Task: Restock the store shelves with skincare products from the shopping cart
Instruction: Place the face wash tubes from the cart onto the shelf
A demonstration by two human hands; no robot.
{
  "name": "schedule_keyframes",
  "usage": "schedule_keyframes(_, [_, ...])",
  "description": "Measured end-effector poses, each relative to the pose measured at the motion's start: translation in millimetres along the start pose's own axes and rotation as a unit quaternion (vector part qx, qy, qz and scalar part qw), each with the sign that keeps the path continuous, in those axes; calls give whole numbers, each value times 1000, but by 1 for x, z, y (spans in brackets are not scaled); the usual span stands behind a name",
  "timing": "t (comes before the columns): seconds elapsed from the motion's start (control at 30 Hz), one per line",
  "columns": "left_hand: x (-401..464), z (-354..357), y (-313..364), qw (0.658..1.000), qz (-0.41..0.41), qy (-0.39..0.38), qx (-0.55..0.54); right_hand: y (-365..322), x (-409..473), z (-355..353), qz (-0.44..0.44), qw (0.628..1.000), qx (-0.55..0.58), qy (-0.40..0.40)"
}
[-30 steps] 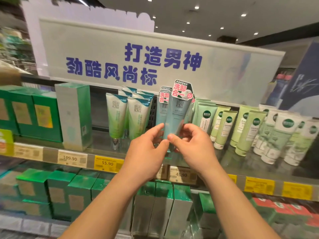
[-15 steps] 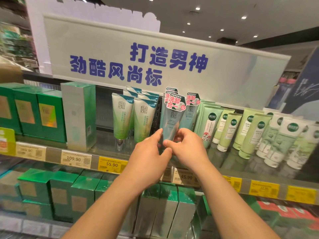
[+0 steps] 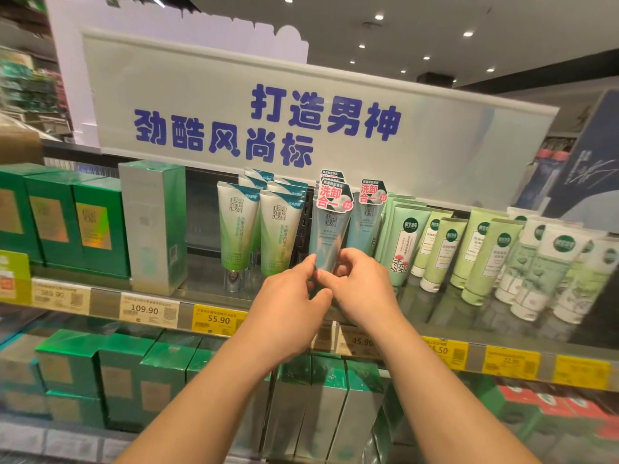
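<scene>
Now my left hand and right hand pinch the pale blue-grey plastic tube upright on the glass shelf, green-white tubes at nine o'clock.

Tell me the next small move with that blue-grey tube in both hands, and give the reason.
Probably ease the blue-grey tube straight down until it stands on the glass shelf, then let go. The left hand and right hand both pinch its lower end, and it already sits upright in front of matching tubes with the same pink tags.
</scene>
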State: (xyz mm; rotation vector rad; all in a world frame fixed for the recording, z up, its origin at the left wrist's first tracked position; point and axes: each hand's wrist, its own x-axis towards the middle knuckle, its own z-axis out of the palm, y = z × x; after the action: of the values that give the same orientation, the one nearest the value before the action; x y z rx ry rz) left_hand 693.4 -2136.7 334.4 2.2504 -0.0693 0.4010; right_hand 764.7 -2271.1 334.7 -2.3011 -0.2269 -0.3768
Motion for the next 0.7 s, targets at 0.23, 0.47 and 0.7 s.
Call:
schedule_keyframes(0.23, [-5, -9, 2, 1000, 12, 5, 18, -7, -7, -9, 15, 1000, 13, 4])
schedule_keyframes(0.47, [-10, -14, 2, 999, 44, 0, -19, -9, -23, -18, 18, 993, 100, 55])
schedule_keyframes(0.7, [-16, -25, -6, 990, 94, -29, -98, 2, -46, -16, -8, 978, 157, 138])
